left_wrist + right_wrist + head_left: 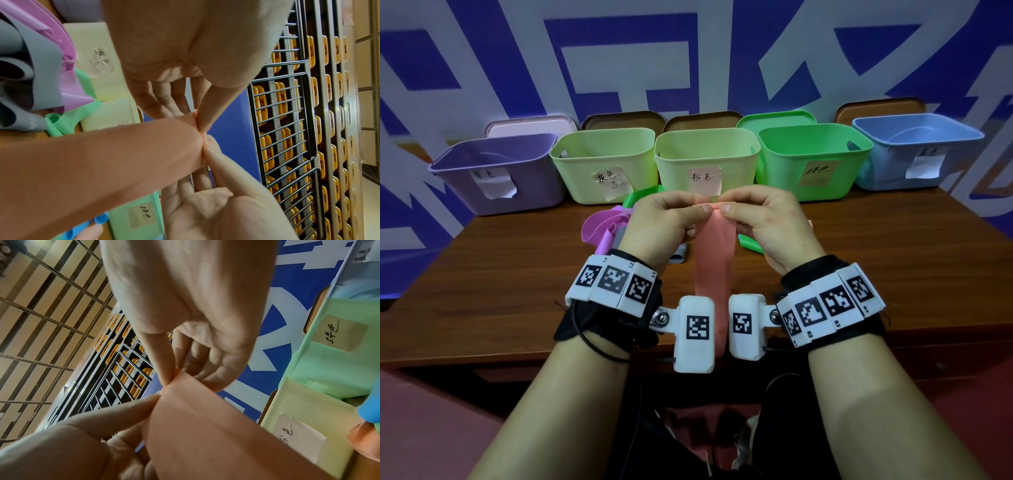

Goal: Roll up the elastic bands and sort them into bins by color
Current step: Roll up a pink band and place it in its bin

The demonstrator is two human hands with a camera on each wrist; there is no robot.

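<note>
A salmon-pink elastic band [714, 260] hangs flat and unrolled from my two hands, down between my wrists and past the table edge. My left hand [697, 209] pinches the left corner of its top end between thumb and fingers. My right hand [727, 207] pinches the right corner, thumb tips nearly touching. The left wrist view shows the band [102, 162] stretching away from the pinch of my left hand [200, 125], and the right wrist view shows the band [205, 434] under my right hand [170, 379]. The pale bin with the pink label [705, 154] stands just behind my hands.
A row of open bins lines the back of the wooden table [517, 291]: purple [500, 192], pale green with a grey label [585, 164], green [815, 150] and blue [887, 164]. Loose purple [599, 226], grey [678, 255] and green [750, 243] bands lie behind my hands.
</note>
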